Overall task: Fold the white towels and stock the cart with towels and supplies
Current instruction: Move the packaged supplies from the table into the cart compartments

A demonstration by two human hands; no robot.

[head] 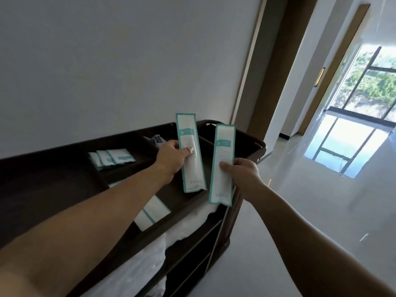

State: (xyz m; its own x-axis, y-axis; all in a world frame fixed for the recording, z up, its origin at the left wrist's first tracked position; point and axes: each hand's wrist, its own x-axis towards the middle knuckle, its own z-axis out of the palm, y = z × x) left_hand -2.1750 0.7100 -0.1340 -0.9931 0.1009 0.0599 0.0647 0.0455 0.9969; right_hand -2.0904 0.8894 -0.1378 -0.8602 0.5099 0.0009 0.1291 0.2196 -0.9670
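White towels point(188, 227) are lying on the shelf just under the top tray of the cart point(260, 146), so the folding is looking at least partly done; their number cannot be told. Above them, one flat packet point(153, 211) with a teal stripe is lying in the nearest compartment, and an edge of something pale is peeking out beside the left forearm. Over the tray, the left hand point(171, 156) is pinching one long packet point(190, 153) upright, thumb on its face. The right hand point(242, 170) is gripping a second long packet point(222, 163) just beside it, so two are waiting to go in. Farther back, three small packets point(111, 158) are lying fanned in a compartment, and one bluish item point(157, 139) is showing beyond. Stocking is looking roughly midway, with some compartment space showing dark.
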